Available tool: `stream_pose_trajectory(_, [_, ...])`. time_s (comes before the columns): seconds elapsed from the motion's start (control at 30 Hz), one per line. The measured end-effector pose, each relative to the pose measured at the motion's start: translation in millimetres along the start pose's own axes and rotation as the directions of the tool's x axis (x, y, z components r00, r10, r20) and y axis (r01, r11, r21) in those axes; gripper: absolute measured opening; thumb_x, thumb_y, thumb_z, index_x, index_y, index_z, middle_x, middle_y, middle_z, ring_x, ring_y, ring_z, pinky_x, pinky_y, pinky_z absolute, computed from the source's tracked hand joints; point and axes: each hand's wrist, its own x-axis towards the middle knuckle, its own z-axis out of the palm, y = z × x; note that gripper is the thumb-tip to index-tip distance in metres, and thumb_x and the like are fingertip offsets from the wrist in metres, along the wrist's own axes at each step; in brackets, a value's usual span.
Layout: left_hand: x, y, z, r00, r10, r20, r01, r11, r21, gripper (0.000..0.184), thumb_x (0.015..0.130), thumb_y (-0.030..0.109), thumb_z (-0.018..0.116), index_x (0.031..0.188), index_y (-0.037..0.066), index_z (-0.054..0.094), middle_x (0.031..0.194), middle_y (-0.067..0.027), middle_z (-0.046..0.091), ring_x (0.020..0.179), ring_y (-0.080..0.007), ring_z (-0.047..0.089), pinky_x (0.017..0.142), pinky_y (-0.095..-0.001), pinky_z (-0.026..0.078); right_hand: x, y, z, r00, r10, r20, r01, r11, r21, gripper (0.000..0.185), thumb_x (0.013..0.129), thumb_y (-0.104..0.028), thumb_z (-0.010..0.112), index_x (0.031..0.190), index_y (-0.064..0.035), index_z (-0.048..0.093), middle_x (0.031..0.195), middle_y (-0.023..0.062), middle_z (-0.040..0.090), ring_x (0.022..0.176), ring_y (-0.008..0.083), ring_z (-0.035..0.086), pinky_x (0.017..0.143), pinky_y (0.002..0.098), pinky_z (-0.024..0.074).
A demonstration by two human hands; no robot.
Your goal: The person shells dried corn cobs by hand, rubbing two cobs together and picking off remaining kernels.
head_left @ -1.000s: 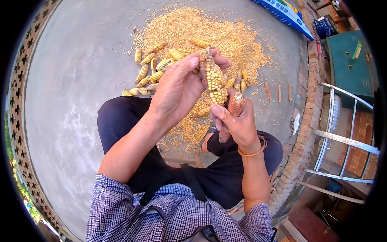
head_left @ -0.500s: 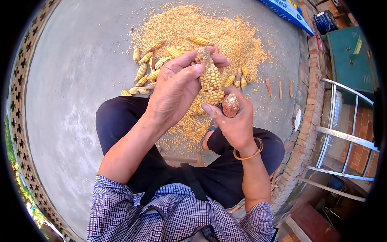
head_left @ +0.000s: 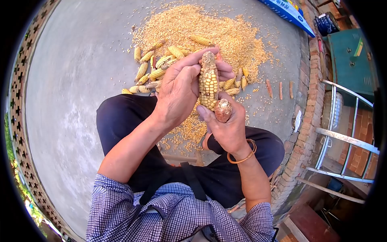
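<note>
Plainly, our left hand (head_left: 179, 88) is partly closed, cupping an ear of corn (head_left: 209, 86) between thumb and curled fingers over our crossed legs. Our right hand (head_left: 227, 127) is curled round a bare cob (head_left: 223, 111), whose blunt end sticks up beside the thumb, close against the lower end of the ear; we cannot tell how hard either hand presses.

The ear stands with its bare, rough tip away from us, and yellow kernels cover much of the side we see. We judge it light, stiff and dry, easy to turn in the fingers, with little slip; loosened kernels could drop off under pressure. The rough tip and the flank look like the best places to hold it. The bare cob seems just as light, and firm enough to push with if gripped round its middle.

Beyond our hands, more ears (head_left: 141, 71) lie beside a pile of loose kernels (head_left: 197, 26) on the floor (head_left: 72, 105).
</note>
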Motion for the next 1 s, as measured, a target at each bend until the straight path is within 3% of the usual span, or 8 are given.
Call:
stream_pose_trajectory(0.2, [0.5, -1.6, 0.3, 1.0, -0.005, -0.004, 0.005, 0.999, 0.033, 0.05, 0.09, 0.004, 0.03, 0.136, -0.013, 0.037, 0.117, -0.0265, 0.059, 0.111, -0.0362, 0.06, 0.101, -0.0435, 0.048, 0.0, 0.2, -1.1, 1.0, 0.027, 0.0, -0.027, 1.0, -0.013, 0.021, 0.084, -0.011, 0.074, 0.095, 0.003, 0.062, 0.068, 0.0044, 0.06, 0.062, 0.0044, 0.048, 0.056, 0.0264, 0.0437])
stream_pose_trajectory(0.3, [0.7, -3.2, -2.3, 1.0, 0.015, 0.017, -0.016, 0.998, 0.068, 0.051, 0.089, 0.003, 0.029, 0.136, -0.013, 0.038, 0.116, -0.0262, 0.059, 0.11, -0.0353, 0.061, 0.101, -0.0431, 0.048, 0.7, 5.7, -3.7, 0.998, -0.043, 0.052, 0.045, 0.997, -0.056, 0.021, 0.089, -0.009, 0.069, 0.103, 0.0033, 0.061, 0.072, -0.0009, 0.061, 0.059, 0.0011, 0.05, 0.052, 0.0194, 0.0414])
stream_pose_trajectory(0.4, [0.1, -4.7, -3.0, 0.999, 0.031, 0.021, -0.034, 0.989, 0.141, 0.05, 0.088, 0.002, 0.027, 0.135, -0.013, 0.039, 0.115, -0.0258, 0.06, 0.108, -0.0339, 0.061, 0.099, -0.0425, 0.049, 0.2, 5.7, -3.4, 0.997, -0.064, 0.051, 0.068, 0.994, -0.091, 0.021, 0.089, -0.01, 0.069, 0.103, 0.0033, 0.061, 0.071, -0.0008, 0.061, 0.058, 0.001, 0.05, 0.051, 0.0192, 0.0411])
stream_pose_trajectory(0.6, [1.8, -4.0, -0.8, 0.999, 0.031, 0.013, -0.033, 0.989, 0.142, 0.051, 0.088, -0.002, 0.025, 0.135, -0.01, 0.041, 0.114, -0.0247, 0.061, 0.105, -0.0307, 0.063, 0.096, -0.0399, 0.051, -0.9, -0.4, -4.3, 0.999, 0.0, 0.048, 0.001, 1.0, -0.027, 0.022, 0.089, -0.009, 0.07, 0.104, 0.0038, 0.061, 0.073, 0.0001, 0.063, 0.058, 0.0012, 0.051, 0.05, 0.0193, 0.0413])
stream_pose_trajectory(0.8, [-0.5, -11.8, -2.7, 0.997, 0.069, -0.026, -0.061, 0.973, 0.221, 0.048, 0.09, -0.002, 0.024, 0.133, -0.008, 0.043, 0.112, -0.0229, 0.061, 0.099, -0.0264, 0.064, 0.09, -0.0358, 0.054, 0.7, 14.2, -3.0, 0.995, -0.089, 0.047, 0.095, 0.985, -0.141, 0.021, 0.089, -0.007, 0.07, 0.104, 0.0054, 0.061, 0.075, 0.0008, 0.064, 0.064, 0.0028, 0.055, 0.057, 0.0212, 0.0465])
stream_pose_trajectory(1.0, [0.6, -10.2, -4.0, 0.998, 0.042, -0.056, -0.028, 0.975, 0.221, 0.045, 0.092, 0.0, 0.025, 0.131, -0.009, 0.044, 0.109, -0.0226, 0.062, 0.094, -0.0266, 0.065, 0.085, -0.0359, 0.055, -0.5, 10.8, -0.8, 0.998, -0.057, 0.035, 0.063, 0.979, -0.193, 0.018, 0.088, -0.005, 0.07, 0.1, 0.0054, 0.062, 0.075, 0.0011, 0.065, 0.064, 0.0024, 0.056, 0.057, 0.0204, 0.0467])
